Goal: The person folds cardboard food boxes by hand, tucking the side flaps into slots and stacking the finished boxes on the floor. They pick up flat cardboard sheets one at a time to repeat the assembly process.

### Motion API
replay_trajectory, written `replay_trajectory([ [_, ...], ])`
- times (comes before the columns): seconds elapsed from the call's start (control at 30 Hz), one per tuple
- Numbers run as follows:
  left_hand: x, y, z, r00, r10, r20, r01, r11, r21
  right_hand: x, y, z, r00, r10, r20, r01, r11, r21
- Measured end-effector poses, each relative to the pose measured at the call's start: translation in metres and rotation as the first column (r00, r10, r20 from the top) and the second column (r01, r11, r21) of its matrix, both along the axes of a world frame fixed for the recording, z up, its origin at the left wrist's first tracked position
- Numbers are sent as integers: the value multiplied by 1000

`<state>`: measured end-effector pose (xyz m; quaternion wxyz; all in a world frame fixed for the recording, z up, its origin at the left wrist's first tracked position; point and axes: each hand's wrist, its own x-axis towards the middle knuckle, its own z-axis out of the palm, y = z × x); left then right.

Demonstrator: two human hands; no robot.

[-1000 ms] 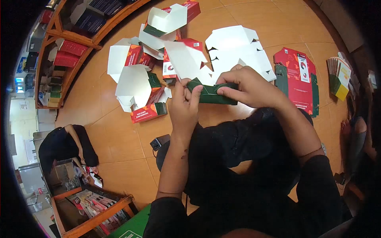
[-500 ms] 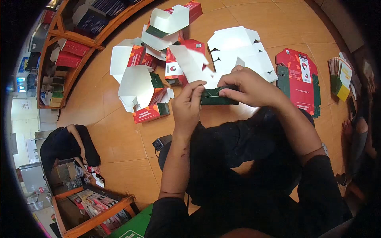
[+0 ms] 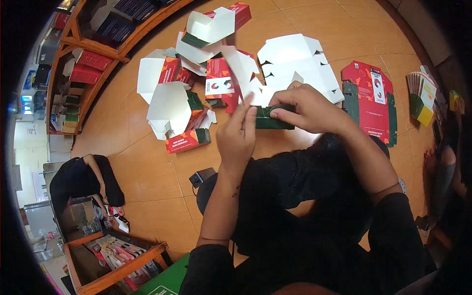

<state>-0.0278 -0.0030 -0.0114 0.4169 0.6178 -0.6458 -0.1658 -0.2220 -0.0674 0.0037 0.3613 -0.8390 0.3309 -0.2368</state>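
Between my hands is a partly folded carton (image 3: 275,122), its green side low and a white and red flap rising at its left. My right hand (image 3: 307,109) is closed on the green side, thumb on the near edge. At the carton's left corner, my left hand (image 3: 238,132) has its fingers together against the edge and flap; the fingertips are slightly blurred. Just beyond, a flat white carton sheet (image 3: 300,64) lies on the floor. Folded open boxes (image 3: 169,105) are grouped to the left, and a flat red and green carton (image 3: 368,103) lies to the right.
Wooden shelves (image 3: 93,44) with boxes stand at the upper left. Another person (image 3: 88,182) bends down at the left, near a wooden rack (image 3: 118,258). A fan of leaflets (image 3: 422,98) and part of another person (image 3: 445,169) show at the right.
My left hand has moved a little right and its fingers have straightened upward. The carton's flap has swung right, more upright. My right hand stays on the carton. A yellow item appears at the far right.
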Motion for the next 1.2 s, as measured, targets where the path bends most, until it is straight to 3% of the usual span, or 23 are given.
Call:
replay_trajectory([
  [0.03,1,-1,3,1000,-1,1,1,1000,-1,-1,-1,1,1000,-1,1,1,1000,-1],
  [0.1,7,-2,8,979,-20,205,-13,987,159,-4,-3,2,996,-42,77,45,999,-30],
  [0.23,13,-4,-5,987,-155,52,139,962,237,-1,-1,-4,987,-48,151,68,988,-135],
  [0.3,14,-4,-5,976,-214,-45,217,928,302,0,-1,-1,987,-31,156,41,997,-61],
  [0.43,13,-5,-4,966,-255,-49,259,936,239,-3,-1,3,986,-45,161,49,999,-20],
  [0.5,7,-1,3,958,-223,180,200,970,139,0,1,5,978,-125,167,88,973,214],
  [0.63,25,-8,-19,959,-214,186,189,971,144,-6,1,15,978,-93,188,28,947,321],
  [0.7,47,-16,-20,983,-183,-32,184,925,332,-30,-8,25,978,34,204,-98,946,310],
  [0.73,56,-19,-23,983,-181,-31,181,927,329,-48,-16,32,996,90,12,-90,952,293],
  [0.8,66,-24,-20,858,-267,-439,358,923,138,-71,-33,18,980,169,-107,-157,981,111],
  [0.83,67,-21,-12,804,-207,-557,385,896,223,-75,-36,17,979,170,-109,-159,982,106],
  [0.87,67,-20,-2,804,-211,-556,387,896,218,-78,-38,18,987,140,-79,-109,943,313],
  [0.9,63,-20,12,922,-121,-367,283,860,426,-79,-38,21,993,102,-55,-60,859,509],
  [0.93,62,-19,20,988,-57,-145,134,793,595,-77,-37,22,994,98,-55,-57,860,507],
  [0.97,76,-19,-5,996,-93,-1,82,875,478,-73,-34,22,993,60,-104,-6,889,458],
  [1.0,70,-17,2,995,-99,-2,88,874,478,-68,-32,22,988,18,-153,46,913,405],
  [1.07,51,-12,20,977,-154,146,103,945,309,-52,-25,20,971,111,-211,15,854,520],
  [1.1,43,-11,7,950,-256,180,246,966,79,-43,-27,-10,962,185,-199,-118,945,306],
  [1.13,29,-9,3,948,-267,173,255,963,88,-31,-18,-3,958,209,-195,-131,927,352],
  [1.2,7,-6,-4,883,-467,-51,468,865,179,-16,-14,-19,958,243,-153,-195,942,272],
])
